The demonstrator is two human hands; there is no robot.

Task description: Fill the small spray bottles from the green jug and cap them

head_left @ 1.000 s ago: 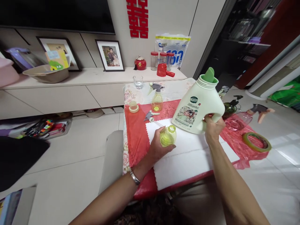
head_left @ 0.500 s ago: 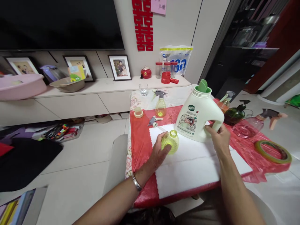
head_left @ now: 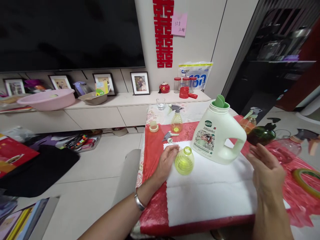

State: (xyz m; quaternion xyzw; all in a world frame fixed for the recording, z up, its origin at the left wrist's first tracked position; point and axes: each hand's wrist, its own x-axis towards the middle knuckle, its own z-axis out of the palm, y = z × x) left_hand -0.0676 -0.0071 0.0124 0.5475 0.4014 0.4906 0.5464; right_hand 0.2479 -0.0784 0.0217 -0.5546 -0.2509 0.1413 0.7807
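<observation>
A yellow-green spray bottle (head_left: 184, 163) without its head stands upright on the white cloth (head_left: 212, 193). Just left of it is my left hand (head_left: 167, 161), fingers stretched out and loose; whether they touch the bottle I cannot tell. Behind the bottle lies its grey trigger spray head (head_left: 170, 136). A large pale-green detergent jug (head_left: 206, 141), its mouth uncapped and showing a green spout, stands behind and to the right. My right hand (head_left: 266, 165) is apart from the jug's handle, in the air with fingers spread, holding nothing.
A small spray bottle (head_left: 176, 121), a translucent cap (head_left: 153, 126) and a drinking glass (head_left: 160, 104) stand toward the back. On the right are a dark green pump bottle (head_left: 261, 135), a pink spray bottle (head_left: 287, 148) and a tape roll (head_left: 307, 181).
My right hand has let go of the jug's handle and moved right. My left hand has loosened from the yellow-green bottle and now lies beside it. The view has shifted slightly.
</observation>
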